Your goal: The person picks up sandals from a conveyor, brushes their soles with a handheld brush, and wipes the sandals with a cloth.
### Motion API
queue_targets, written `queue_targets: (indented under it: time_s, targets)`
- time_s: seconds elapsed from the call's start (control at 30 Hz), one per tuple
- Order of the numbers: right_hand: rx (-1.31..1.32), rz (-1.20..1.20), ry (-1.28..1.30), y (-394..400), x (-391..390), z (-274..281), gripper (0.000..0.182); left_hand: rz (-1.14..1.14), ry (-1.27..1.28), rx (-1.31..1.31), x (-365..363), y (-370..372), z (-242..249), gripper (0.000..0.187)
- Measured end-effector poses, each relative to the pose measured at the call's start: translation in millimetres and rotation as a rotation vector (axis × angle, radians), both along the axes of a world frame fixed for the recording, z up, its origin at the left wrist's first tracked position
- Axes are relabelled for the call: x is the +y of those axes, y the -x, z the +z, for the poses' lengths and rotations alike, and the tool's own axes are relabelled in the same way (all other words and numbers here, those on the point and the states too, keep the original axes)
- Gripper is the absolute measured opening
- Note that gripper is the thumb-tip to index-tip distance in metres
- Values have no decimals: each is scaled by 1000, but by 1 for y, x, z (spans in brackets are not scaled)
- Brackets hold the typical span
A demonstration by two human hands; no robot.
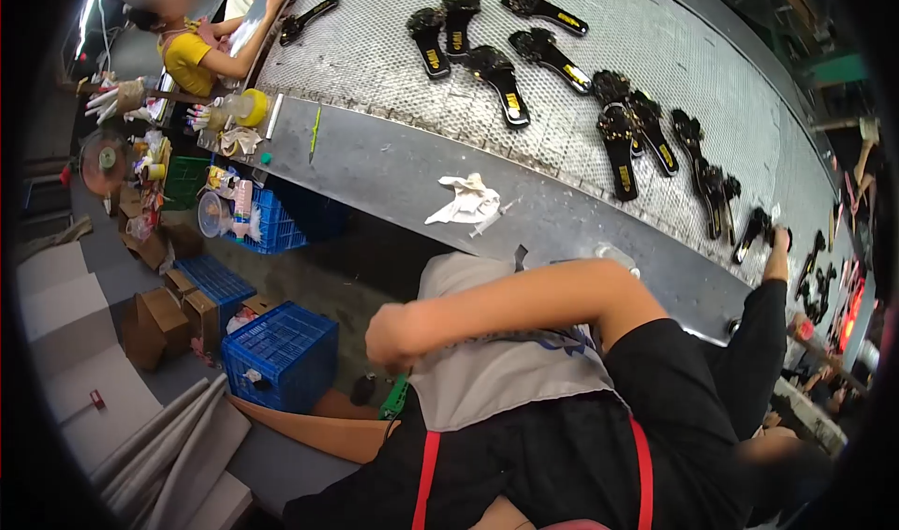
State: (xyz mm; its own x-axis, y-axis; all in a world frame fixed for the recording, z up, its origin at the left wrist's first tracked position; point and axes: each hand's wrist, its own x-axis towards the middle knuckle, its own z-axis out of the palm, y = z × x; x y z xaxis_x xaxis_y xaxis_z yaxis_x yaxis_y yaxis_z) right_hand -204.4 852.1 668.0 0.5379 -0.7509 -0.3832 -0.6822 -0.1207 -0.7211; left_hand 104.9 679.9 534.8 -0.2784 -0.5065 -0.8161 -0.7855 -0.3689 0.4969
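My right hand (387, 334): beside my light-grey cloth apron (520, 390); fingers turned away, so I cannot tell its grip.
Black slippers with gold-lettered insoles (620, 160): spread over the silver metal mesh (365, 80).
Dark-grey metal ledge (375, 155): 1 crumpled white cloth (462, 200).
Co-worker's hand (779, 241): at the slippers, far right.

R hand (389, 335) hides its fingertips w/ any contents unclr.

Dozen-plus black sandals (509, 99); three blue crates (281, 366); one fan (105, 158).
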Motion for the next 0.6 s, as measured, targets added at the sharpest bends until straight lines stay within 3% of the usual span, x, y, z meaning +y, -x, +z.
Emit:
queue_targets:
  time_s: [0.1, 0.17, 0.3, 0.37, 0.53, 0.57, 0.6]
  targets:
    - [16, -248, 201, 48, 47, 10, 33, -288, -120, -111, 26, 1, -34, 45]
    - [-6, -544, 276, 81, 93, 28, 35, -518, -181, -199, 40, 0, -55, 44]
    - [-119, -1058, 313, 114, 185, 21, 38, -1110, -234, -351, 59, 19, -98, 42]
    - [-122, -1181, 231, 118, 217, 4, 38, -1409, -222, -388, 54, 46, -124, 41]
    - [9, -1258, -12, 156, 235, -91, 39, -2095, -69, -359, -20, 190, -179, 39]
    - [102, -1253, -59, 181, 231, -114, 40, -2144, 47, -201, -44, 232, -175, 33]
    - [182, -1434, -162, 207, 217, -121, 38, -2077, 30, -245, -56, 287, -165, 29]
